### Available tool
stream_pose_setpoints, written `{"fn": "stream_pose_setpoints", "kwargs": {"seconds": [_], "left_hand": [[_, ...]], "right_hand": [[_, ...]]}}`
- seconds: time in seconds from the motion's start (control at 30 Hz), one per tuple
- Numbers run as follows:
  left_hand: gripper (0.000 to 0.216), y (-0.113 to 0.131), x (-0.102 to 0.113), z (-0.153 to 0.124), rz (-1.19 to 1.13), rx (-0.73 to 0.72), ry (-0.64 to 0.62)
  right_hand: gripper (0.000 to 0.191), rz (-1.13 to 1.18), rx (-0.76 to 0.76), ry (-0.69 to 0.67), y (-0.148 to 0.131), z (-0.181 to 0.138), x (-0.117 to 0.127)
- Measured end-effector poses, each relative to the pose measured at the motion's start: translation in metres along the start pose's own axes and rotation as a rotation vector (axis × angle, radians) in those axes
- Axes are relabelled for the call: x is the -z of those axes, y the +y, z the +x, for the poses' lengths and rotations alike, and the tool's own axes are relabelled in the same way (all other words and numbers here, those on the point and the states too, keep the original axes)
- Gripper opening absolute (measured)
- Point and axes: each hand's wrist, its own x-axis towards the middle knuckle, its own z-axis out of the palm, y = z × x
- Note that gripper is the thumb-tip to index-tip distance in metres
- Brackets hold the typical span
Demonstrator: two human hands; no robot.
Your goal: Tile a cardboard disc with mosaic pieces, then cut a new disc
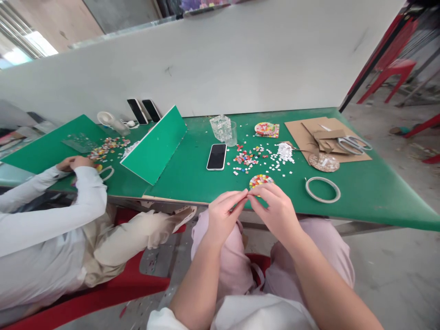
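Observation:
My left hand point(225, 211) and my right hand point(275, 208) meet fingertip to fingertip over the table's front edge. Both are closed in a pinch, and whatever sits between the fingers is too small to make out. Just beyond them lies a round mosaic piece point(260, 179) in red, yellow and white, partly covered by my right hand. Behind it are scattered coloured mosaic tiles point(245, 158) and a heap of white tiles point(285, 151). A phone point(217, 157) lies flat to the left of the tiles.
A roll of tape point(322, 189) lies at right, near cardboard sheets point(299, 133), scissors point(354, 144) and a round tile-covered disc point(323, 162). A clear cup point(232, 134) stands at the back. A green board point(156, 146) separates me from a co-worker's hands point(76, 163) at left.

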Motion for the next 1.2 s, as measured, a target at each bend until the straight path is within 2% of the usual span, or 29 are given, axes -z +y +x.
{"fn": "stream_pose_setpoints", "kwargs": {"seconds": [0.27, 0.43, 0.63, 0.73, 0.87, 1.03, 1.13, 1.2], "left_hand": [[0.029, -0.003, -0.004, -0.001, 0.011, 0.01, 0.004], [0.027, -0.003, -0.006, -0.001, -0.037, 0.08, -0.007], [0.024, -0.006, -0.011, -0.003, -0.199, 0.244, 0.029], [0.025, -0.008, -0.011, -0.003, -0.204, 0.247, 0.048], [0.026, -0.011, -0.01, -0.001, -0.094, 0.16, 0.027], [0.03, -0.015, -0.011, 0.003, -0.001, 0.057, -0.006], [0.027, -0.017, -0.015, 0.005, -0.013, 0.082, -0.008], [0.023, -0.019, -0.017, 0.007, -0.092, 0.16, 0.009]], "right_hand": [[0.01, 0.054, -0.137, -0.046, 0.0, 0.0, -0.004], [0.009, 0.104, -0.244, -0.091, 0.001, 0.002, -0.006], [0.007, 0.227, -0.375, -0.136, 0.004, 0.002, -0.007], [0.009, 0.245, -0.336, -0.123, 0.004, 0.001, -0.006], [0.01, 0.162, -0.213, -0.046, 0.006, 0.0, -0.007], [0.012, 0.035, -0.131, -0.009, 0.011, 0.0, -0.014], [0.013, 0.009, -0.149, -0.022, 0.014, 0.002, -0.018], [0.011, 0.042, -0.212, -0.035, 0.019, 0.007, -0.018]]}}
